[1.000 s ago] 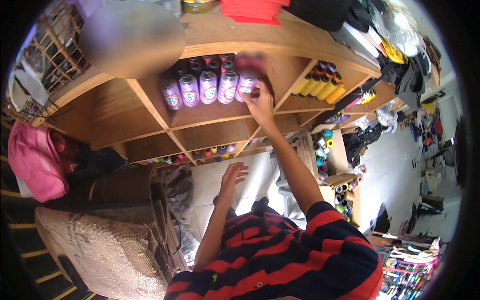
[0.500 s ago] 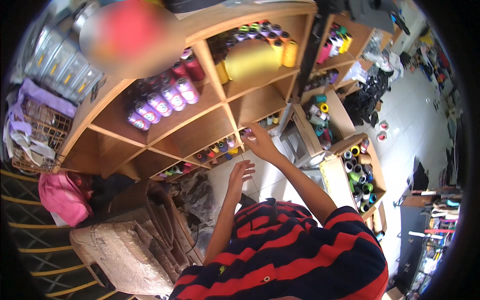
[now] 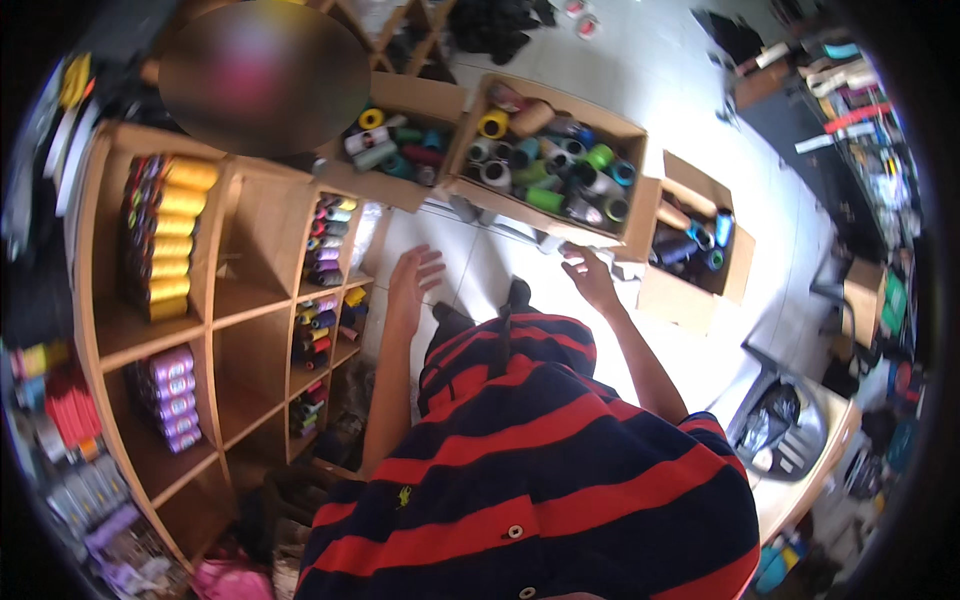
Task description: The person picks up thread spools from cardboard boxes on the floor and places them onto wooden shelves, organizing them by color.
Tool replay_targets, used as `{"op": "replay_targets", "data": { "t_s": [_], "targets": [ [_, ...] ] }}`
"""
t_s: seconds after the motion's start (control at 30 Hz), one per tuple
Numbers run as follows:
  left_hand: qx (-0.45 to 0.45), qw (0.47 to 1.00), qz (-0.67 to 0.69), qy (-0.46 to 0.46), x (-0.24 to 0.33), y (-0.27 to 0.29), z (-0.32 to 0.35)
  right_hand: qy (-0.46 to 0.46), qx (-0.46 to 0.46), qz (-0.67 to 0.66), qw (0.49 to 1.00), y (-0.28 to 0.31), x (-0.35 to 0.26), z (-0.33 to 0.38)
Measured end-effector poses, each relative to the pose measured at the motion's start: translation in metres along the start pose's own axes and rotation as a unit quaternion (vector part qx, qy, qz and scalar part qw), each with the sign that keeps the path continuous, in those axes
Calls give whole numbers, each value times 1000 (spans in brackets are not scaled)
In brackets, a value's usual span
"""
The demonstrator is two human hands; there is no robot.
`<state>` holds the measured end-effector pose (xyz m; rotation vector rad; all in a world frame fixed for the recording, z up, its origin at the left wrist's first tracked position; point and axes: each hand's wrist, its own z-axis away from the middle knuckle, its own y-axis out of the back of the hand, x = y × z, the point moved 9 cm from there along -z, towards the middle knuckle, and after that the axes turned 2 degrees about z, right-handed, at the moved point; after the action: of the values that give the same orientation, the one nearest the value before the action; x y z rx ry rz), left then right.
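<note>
My left hand [image 3: 412, 277] hangs over the white floor beside the wooden shelf [image 3: 250, 318], its fingers spread and holding nothing. On the other side, my right hand [image 3: 590, 278] is held just below a cardboard box [image 3: 602, 128] full of thread spools [image 3: 545, 198]. Its fingers are loosely bent and apart, and I see nothing in them. Neither hand visibly touches the shelf or the box. Yellow thread cones [image 3: 175, 250] and purple thread cones [image 3: 178, 400] stand in the shelf's left compartments; smaller spools [image 3: 327, 240] fill narrower ones.
Two more spool boxes flank the middle one: a left box [image 3: 395, 190] and a right box [image 3: 680, 300]. At the right, a black chair part [image 3: 790, 430] lies by a pale tabletop. Tools and bottles [image 3: 870, 140] crowd the far right. A blurred patch covers the upper left.
My view has swung to the right, so the shelf now lies at left and the boxes ahead. My right hand has come away from the shelf front; my hands are farther apart.
</note>
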<state>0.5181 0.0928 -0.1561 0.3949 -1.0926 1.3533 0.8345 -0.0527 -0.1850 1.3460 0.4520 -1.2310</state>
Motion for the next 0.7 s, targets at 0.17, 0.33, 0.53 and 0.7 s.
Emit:
{"op": "replay_targets", "data": {
  "t_s": [0.17,0.33,0.53,0.7],
  "targets": [
    [-46,999,-23,-3,17,-73,-58,-83,116,-82,986,50,26,20],
    [-79,991,-104,2,3,-100,-122,-134,160,-136,968,54,25,23],
    [-222,920,-322,-8,-25,-154,-187,-147,219,-69,962,65,19,-3],
    [-263,845,-463,-48,-42,-186,-205,-73,225,-1,971,69,-16,-63]
  ]
}}
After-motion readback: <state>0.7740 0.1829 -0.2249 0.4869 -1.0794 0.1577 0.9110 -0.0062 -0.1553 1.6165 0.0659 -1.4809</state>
